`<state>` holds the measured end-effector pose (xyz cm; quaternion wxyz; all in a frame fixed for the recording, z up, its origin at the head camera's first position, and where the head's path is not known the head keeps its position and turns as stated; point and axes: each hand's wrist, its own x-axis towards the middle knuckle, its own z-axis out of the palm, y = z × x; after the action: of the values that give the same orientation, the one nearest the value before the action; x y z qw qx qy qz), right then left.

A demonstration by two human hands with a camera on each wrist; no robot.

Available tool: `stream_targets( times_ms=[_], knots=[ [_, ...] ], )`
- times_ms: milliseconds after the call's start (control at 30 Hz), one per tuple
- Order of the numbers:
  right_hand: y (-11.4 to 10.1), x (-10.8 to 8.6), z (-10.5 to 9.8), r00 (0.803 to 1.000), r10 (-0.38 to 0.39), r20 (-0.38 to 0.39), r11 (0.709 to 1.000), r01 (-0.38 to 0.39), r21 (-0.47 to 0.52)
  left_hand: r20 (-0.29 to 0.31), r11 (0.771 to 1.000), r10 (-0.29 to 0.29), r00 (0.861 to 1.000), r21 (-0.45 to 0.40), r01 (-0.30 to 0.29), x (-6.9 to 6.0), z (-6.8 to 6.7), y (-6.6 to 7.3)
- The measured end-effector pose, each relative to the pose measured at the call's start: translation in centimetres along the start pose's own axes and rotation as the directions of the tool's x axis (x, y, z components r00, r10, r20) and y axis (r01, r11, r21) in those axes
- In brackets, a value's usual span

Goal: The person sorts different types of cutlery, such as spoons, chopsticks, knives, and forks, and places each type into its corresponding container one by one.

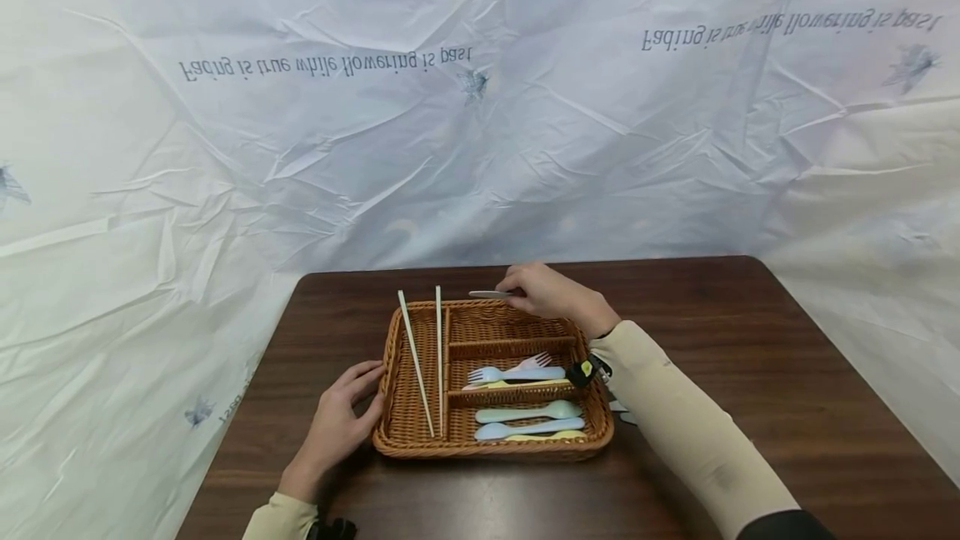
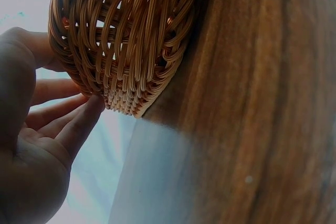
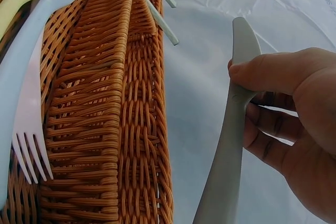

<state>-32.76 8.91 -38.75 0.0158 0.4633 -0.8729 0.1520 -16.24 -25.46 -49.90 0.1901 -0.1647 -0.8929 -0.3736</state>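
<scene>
My right hand pinches a pale grey-green table knife between thumb and fingers, above the far rim of a brown wicker basket. The knife's blade points left in the head view. At the basket's left end, my left hand touches the outer wall with fairly straight fingers. Two light chopsticks lie lengthwise in the left compartment. Several forks in blue, pink and yellow fill the middle compartment. Green, blue and yellow spoons lie in the near one.
A dark wooden table bears the basket. Pale utensil ends show on the table beside the basket's right end, partly hidden by my right forearm. A white printed sheet hangs behind and beside the table. The chopsticks stick out over the far rim.
</scene>
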Motion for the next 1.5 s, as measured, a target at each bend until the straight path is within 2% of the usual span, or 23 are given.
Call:
stream_targets(
  times_ms=[300,667,1267,1500],
  knots=[
    [0.0,0.1,0.6,0.999,0.044,0.03,0.999,-0.045,0.031,-0.004,1.0,0.021,1.0,0.003,-0.021,0.0,0.2,-0.3],
    [0.0,0.1,0.9,0.995,0.083,0.049,0.995,-0.086,0.059,0.002,1.0,0.005,1.0,0.003,-0.005,0.1,0.1,-0.1],
    [-0.1,-0.8,0.5,0.994,0.104,0.037,0.993,-0.106,0.054,0.003,1.0,0.013,1.0,0.004,-0.013,0.1,0.0,-0.1],
    [0.0,-1.7,0.4,0.994,0.111,0.004,0.991,-0.111,0.076,-0.001,1.0,0.006,1.0,0.012,-0.006,0.1,0.0,-0.1]
  ],
)
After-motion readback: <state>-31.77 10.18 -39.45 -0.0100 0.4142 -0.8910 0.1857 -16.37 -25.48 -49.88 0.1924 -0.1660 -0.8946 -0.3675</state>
